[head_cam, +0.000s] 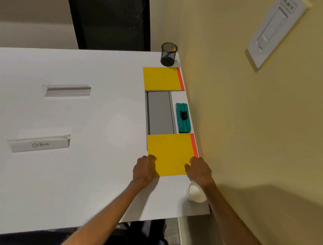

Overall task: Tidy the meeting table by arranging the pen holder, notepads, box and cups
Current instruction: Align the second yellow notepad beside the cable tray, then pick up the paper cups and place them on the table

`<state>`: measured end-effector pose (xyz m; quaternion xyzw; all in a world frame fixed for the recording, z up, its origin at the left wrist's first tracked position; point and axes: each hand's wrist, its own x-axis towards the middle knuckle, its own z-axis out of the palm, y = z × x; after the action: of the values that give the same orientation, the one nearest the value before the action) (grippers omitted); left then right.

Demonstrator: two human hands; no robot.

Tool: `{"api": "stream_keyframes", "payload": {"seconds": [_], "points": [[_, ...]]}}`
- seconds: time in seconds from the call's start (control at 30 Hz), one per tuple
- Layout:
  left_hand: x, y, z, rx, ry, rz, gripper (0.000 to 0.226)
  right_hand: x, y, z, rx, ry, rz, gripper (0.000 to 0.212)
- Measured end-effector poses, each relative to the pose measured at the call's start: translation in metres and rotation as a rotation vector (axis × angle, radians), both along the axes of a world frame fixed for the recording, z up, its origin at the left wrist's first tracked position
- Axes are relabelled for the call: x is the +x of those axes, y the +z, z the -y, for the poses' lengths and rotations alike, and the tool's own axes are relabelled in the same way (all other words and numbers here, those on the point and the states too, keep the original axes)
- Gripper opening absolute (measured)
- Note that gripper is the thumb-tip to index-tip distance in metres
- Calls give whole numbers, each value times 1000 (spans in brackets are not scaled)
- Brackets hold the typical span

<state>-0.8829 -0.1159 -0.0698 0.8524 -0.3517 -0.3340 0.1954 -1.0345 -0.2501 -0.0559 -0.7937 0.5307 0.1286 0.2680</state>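
Note:
A yellow notepad with a red binding strip point(170, 151) lies flat on the white table point(75, 172) close to the wall. My left hand point(144, 169) grips its near left corner, and my right hand point(199, 170) presses on its near right corner. A second yellow notepad point(162, 79) lies farther back. Behind that one, in the far corner, stands a black mesh pen holder point(168, 54) with a pen inside. A white paper cup point(197, 192) stands just under my right wrist near the table's edge. A teal box point(182, 117) sits between the two notepads along the wall.
A grey cable-tray recess point(160, 112) runs between the notepads. Two clear name-card stands point(66, 89) point(40, 145) sit on the left half of the table. A black mesh chair point(110, 15) stands behind the far edge. The yellow wall point(262, 128) borders the table on the right.

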Motion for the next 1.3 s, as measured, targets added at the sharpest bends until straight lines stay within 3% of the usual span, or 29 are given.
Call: {"api": "stream_keyframes", "payload": {"seconds": [0.17, 0.53, 0.93, 1.3], "points": [[-22, 10, -10, -67, -34, -47, 41, -13, 18, -13, -4, 7, 52, 41], [-54, 24, -35, -47, -53, -141, 56, -56, 46, -48, -124, -26, 126, 46], [-113, 36, -23, -42, -144, -258, 89, -92, 30, -63, -45, 133, 15, 90], [-131, 22, -8, -42, -126, -260, 84, -98, 5, -61, -8, 93, 117, 107]]}}
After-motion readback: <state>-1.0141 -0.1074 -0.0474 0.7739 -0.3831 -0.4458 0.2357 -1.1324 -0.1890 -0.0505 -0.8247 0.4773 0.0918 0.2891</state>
